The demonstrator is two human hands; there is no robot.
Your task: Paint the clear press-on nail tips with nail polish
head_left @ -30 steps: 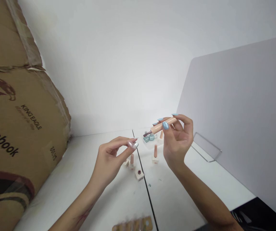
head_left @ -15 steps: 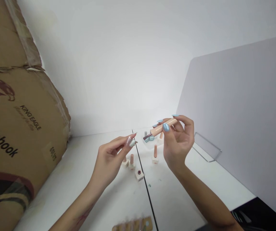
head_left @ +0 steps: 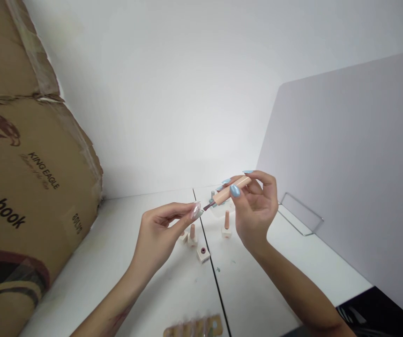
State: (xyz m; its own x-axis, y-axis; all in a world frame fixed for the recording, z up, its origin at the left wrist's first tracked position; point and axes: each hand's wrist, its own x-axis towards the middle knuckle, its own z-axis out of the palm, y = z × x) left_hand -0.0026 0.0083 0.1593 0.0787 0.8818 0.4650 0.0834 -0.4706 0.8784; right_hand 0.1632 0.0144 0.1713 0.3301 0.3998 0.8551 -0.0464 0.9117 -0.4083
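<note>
My left hand (head_left: 162,227) is closed in a pinch, with a small shiny pale false nail (head_left: 197,209) at its fingertips. In my right hand (head_left: 256,206) is a nail polish brush (head_left: 231,191) with a long peach handle, tilted so its dark bristles point down and left. The bristle tip lies close to the false nail; I cannot tell whether they touch. Below the hands stands an uncapped white polish bottle (head_left: 203,254) with a dark neck. Beside it are capped bottles with peach caps, one (head_left: 192,236) on the left and another (head_left: 226,225) on the right.
A clear tray (head_left: 219,211) with bluish bottles sits behind my right hand. At the near edge lies a tan holder (head_left: 190,327) with clear pieces. A large cardboard box (head_left: 47,187) stands left, a grey panel (head_left: 345,164) with a wire stand (head_left: 303,234) right.
My right hand has moved left and slightly down, bringing the brush tip close to the false nail. My left hand has turned slightly and its fingertips have shifted a little.
</note>
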